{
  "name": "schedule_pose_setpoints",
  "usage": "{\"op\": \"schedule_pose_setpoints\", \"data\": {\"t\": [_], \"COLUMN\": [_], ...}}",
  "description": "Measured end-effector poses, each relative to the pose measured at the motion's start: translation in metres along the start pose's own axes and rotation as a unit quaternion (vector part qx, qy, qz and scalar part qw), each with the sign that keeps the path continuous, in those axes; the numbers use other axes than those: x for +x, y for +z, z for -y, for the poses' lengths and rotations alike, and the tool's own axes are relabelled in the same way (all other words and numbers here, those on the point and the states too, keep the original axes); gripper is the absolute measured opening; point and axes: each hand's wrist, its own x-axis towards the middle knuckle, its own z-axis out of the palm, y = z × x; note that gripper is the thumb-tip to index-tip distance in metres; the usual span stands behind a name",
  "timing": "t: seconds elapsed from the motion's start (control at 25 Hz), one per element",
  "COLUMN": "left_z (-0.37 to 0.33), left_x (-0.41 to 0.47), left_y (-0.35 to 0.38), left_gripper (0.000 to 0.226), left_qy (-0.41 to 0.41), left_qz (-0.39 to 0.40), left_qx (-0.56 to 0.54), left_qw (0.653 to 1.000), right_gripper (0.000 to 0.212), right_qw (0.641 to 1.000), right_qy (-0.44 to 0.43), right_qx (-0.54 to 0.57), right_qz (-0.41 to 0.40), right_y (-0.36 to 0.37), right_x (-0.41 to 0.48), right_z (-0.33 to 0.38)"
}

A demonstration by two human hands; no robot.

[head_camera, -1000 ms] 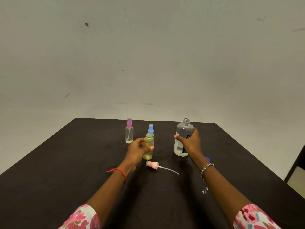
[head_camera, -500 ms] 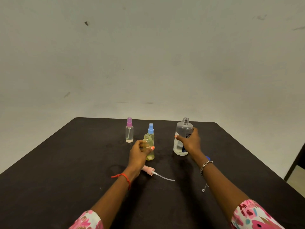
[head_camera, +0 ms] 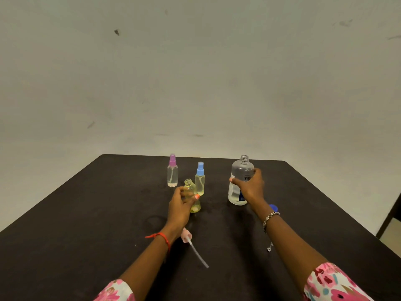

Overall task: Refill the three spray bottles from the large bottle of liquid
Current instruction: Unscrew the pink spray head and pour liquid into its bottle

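Observation:
My left hand (head_camera: 181, 206) grips an uncapped yellow-green spray bottle (head_camera: 191, 190) that stands upright on the black table (head_camera: 86, 213). Its pink spray head (head_camera: 186, 237) with a long dip tube lies on the table beside my left wrist. My right hand (head_camera: 249, 186) is wrapped around the large clear bottle (head_camera: 240, 170), which stands open-necked with a little liquid at its bottom. A blue-capped spray bottle (head_camera: 199, 178) stands just behind the open one. A purple-capped spray bottle (head_camera: 172, 171) stands further left.
A blue cap (head_camera: 273, 207) lies on the table behind my right wrist. The table's right edge drops to a pale floor with a dark furniture leg (head_camera: 388, 220). A plain wall rises behind the table.
The pink spray head has slid nearer to me and turned, its tube now pointing toward me. Both hands keep their hold on their bottles.

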Motion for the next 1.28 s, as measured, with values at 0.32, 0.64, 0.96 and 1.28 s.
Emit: {"op": "schedule_pose_setpoints", "data": {"t": [0.32, 0.64, 0.96, 1.28], "left_z": [0.002, -0.001, -0.011, -0.029], "left_x": [0.003, 0.006, 0.005, 0.001], "left_y": [0.0, -0.008, -0.012, -0.014], "left_gripper": [0.034, 0.029, 0.035, 0.048], "left_qy": [0.008, 0.027, 0.035, 0.062], "left_qz": [-0.001, 0.015, 0.025, 0.035], "left_qx": [-0.002, -0.007, -0.002, 0.021], "left_qw": [1.0, 1.0, 0.999, 0.997], "right_gripper": [0.07, 0.068, 0.076, 0.07], "right_qw": [1.0, 0.997, 0.966, 0.908], "right_qy": [-0.004, -0.08, -0.241, -0.36], "right_qx": [0.006, -0.001, -0.069, -0.2], "right_qz": [0.005, 0.015, 0.067, 0.083], "right_y": [0.003, 0.001, 0.003, -0.005], "right_x": [-0.001, -0.01, -0.017, -0.019], "right_z": [0.001, 0.011, 0.046, 0.054]}}
